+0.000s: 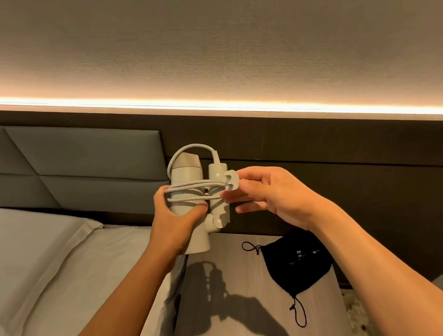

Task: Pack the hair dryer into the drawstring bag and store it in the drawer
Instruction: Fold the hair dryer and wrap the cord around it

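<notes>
The left hand (174, 219) clasps the upright folded beige plastic hair dryer (190, 199), the right hand (272, 197) pinches its plug (230, 181), and the black fabric drawstring bag (295, 264) lies below, nearer the right hand.

A person holds a pale hair dryer (187, 191) up in the air with the left hand (175, 222). Its cord (188, 186) is wound around it. The right hand (268, 192) pinches the plug (229, 179) at the end of the cord. Below, a black bag (295, 264) with strings lies on a small table (241, 326) beside the bed (41, 271).
</notes>
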